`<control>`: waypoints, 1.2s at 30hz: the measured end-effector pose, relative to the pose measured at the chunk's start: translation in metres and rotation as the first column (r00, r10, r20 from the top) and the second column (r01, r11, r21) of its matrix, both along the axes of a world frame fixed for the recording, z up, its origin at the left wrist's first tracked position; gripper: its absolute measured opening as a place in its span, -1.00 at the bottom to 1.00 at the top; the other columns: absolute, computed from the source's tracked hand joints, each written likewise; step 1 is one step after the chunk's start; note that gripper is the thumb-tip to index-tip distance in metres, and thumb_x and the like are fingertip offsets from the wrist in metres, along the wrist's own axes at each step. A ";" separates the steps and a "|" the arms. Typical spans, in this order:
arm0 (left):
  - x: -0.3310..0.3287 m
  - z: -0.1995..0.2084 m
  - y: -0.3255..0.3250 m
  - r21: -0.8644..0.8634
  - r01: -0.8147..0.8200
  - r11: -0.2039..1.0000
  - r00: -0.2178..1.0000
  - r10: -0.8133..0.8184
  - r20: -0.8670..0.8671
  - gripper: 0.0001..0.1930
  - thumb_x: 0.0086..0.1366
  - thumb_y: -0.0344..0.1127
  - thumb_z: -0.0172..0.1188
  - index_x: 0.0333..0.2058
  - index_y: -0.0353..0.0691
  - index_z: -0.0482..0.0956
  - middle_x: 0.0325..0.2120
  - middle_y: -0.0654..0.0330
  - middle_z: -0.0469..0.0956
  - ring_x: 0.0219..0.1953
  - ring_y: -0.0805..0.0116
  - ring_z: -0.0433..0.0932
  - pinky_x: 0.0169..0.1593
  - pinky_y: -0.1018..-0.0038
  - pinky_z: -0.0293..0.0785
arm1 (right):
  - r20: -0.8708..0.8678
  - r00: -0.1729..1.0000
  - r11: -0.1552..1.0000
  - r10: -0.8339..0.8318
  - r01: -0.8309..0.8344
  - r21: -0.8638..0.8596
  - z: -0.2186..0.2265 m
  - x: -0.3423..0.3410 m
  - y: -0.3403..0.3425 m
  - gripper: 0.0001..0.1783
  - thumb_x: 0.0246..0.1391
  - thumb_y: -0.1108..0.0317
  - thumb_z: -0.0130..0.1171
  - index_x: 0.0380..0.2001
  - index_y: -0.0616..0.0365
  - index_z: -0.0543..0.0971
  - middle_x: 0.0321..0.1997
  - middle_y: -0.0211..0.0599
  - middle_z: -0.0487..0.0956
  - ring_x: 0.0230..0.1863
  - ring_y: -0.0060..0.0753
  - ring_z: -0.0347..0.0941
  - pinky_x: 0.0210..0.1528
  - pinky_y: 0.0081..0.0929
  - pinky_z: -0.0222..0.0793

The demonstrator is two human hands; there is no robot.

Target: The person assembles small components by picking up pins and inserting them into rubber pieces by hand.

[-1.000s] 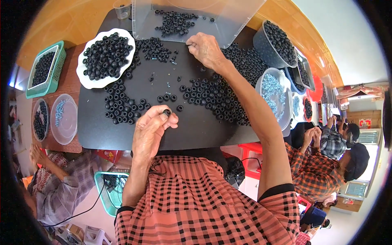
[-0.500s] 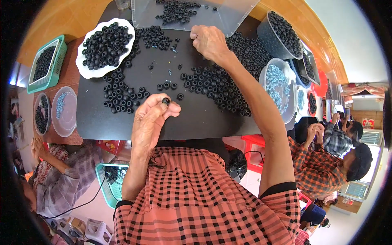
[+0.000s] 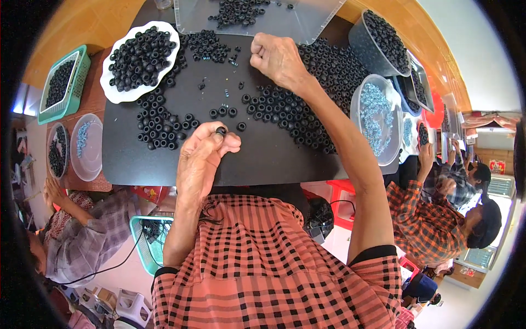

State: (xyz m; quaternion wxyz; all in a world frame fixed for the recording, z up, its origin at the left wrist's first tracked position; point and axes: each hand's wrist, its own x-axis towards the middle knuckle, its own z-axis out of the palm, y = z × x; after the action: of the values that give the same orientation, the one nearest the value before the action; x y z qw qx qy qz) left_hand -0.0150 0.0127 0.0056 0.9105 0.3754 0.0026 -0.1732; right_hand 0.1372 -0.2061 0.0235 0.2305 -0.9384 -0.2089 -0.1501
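Black and small, a rubber ring [image 3: 221, 131] sits pinched between the thumb and fingertips of the left hand [image 3: 204, 159], which is raised over the near part of the dark mat [image 3: 263, 156]. The right hand [image 3: 279, 57] reaches far across the mat with its fingers curled down onto the surface beside a broad scatter of black rings [image 3: 296, 112]; whether it grips anything cannot be told, since the knuckles hide the fingertips.

Tiny pale parts near the middle of the mat are too small to name. A clear tray [image 3: 307, 22] at the far edge is cut off by the frame.

Left of the hands, a white scalloped plate [image 3: 118, 96] is heaped with rings, and a smaller cluster of rings [image 3: 159, 129] lies just below it. A green basket [image 3: 79, 60] stands further left. To the right, a clear tub [image 3: 359, 107] holds pale blue pieces and a grey tub [image 3: 361, 44] holds more rings. Other people in checked shirts work on either side.
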 end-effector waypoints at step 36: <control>0.009 -0.002 0.002 -0.195 -0.078 0.978 0.985 0.045 -0.170 -0.87 0.30 -0.43 0.04 -0.22 -0.35 0.49 -0.29 0.17 0.53 -0.21 0.39 0.51 -0.01 0.39 0.45 | 0.056 0.894 0.726 0.445 -0.397 0.561 0.006 -0.100 0.053 -0.70 -0.12 0.51 0.33 -0.21 0.18 0.62 -0.25 -0.26 0.55 -0.36 -0.46 0.52 -0.32 -0.55 0.49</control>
State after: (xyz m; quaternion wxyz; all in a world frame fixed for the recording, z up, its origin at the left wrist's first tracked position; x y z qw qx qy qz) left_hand -0.0060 0.0144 0.0032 0.9453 0.2659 0.0717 -0.1747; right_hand 0.0373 -0.1535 0.0297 0.5308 -0.7625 -0.3533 -0.1096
